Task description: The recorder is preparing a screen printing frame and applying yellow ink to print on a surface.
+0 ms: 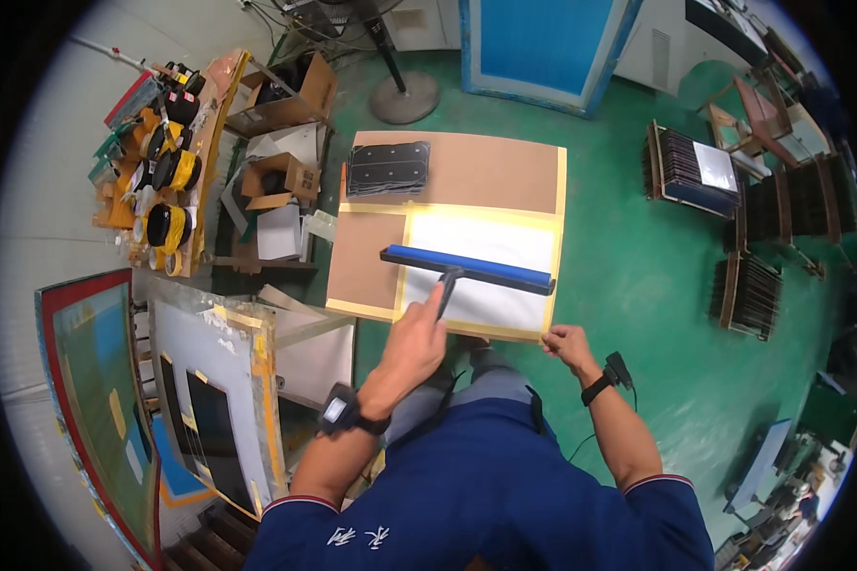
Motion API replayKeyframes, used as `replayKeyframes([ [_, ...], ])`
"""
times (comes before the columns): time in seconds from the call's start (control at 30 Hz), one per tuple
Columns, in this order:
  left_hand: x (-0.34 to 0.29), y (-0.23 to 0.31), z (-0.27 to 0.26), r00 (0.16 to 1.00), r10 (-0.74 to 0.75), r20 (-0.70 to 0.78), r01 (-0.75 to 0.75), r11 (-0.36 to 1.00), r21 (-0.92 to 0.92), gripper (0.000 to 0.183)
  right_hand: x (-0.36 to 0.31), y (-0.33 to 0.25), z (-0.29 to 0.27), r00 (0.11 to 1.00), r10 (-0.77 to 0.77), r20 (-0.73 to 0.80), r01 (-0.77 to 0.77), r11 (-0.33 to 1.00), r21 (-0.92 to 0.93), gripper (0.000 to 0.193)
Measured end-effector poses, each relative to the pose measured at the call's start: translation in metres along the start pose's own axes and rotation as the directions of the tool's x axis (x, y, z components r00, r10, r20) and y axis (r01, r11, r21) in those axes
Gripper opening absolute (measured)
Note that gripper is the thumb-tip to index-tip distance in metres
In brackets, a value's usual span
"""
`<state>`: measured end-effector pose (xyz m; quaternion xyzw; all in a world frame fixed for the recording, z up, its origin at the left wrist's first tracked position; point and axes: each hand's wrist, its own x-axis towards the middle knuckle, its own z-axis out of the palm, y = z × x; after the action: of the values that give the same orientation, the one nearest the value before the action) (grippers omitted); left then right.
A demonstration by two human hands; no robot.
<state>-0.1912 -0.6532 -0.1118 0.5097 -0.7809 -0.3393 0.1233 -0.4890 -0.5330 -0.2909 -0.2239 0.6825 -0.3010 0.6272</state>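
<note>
My left hand (pixel 415 343) is closed round the black handle of a wide blue roller (pixel 476 267), its index finger stretched along the handle. The roller lies slantwise across a white sheet (pixel 471 306) bordered with yellow tape on a brown board (pixel 486 171). At the near right corner of the taped board, the fingers of my right hand (pixel 569 344) are pinched together. Whatever lies between those fingertips is too small to make out. A stack of flat black plates (pixel 388 168) rests on the board's far left part.
Tape rolls (pixel 169 226) crowd a shelf at left, beside open cardboard boxes (pixel 281 181). Framed screens (pixel 214 381) lean at lower left. A fan base (pixel 404 97) and a blue screen frame (pixel 552 48) stand beyond the board. Racks of dark plates (pixel 692 171) stand on the green floor at right.
</note>
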Motion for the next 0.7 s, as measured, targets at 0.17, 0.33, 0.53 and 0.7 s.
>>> replayKeyframes([
  [0.17, -0.048, -0.024, -0.060, 0.955, -0.262, 0.143, 0.275, 0.585, -0.763, 0.058, -0.001, -0.002, 0.008, 1.000, 0.017, 0.019, -0.017, 1.000, 0.015, 0.012],
  [0.33, -0.072, -0.056, -0.079, 0.956, -0.167, 0.242, 0.235, -0.058, -0.970, 0.058, 0.002, -0.004, 0.009, 1.000, 0.009, 0.030, -0.009, 1.000, -0.012, 0.013],
  [0.53, -0.088, -0.075, -0.048, 0.960, 0.064, 0.273, 0.264, -0.532, -0.805, 0.066, 0.000, -0.008, 0.002, 1.000, 0.027, 0.013, -0.026, 0.999, -0.025, 0.013],
  [0.7, -0.088, -0.079, -0.049, 0.956, 0.124, 0.268, 0.292, -0.524, -0.800, 0.067, 0.003, -0.005, 0.000, 0.999, 0.031, 0.033, -0.031, 1.000, -0.005, 0.013],
])
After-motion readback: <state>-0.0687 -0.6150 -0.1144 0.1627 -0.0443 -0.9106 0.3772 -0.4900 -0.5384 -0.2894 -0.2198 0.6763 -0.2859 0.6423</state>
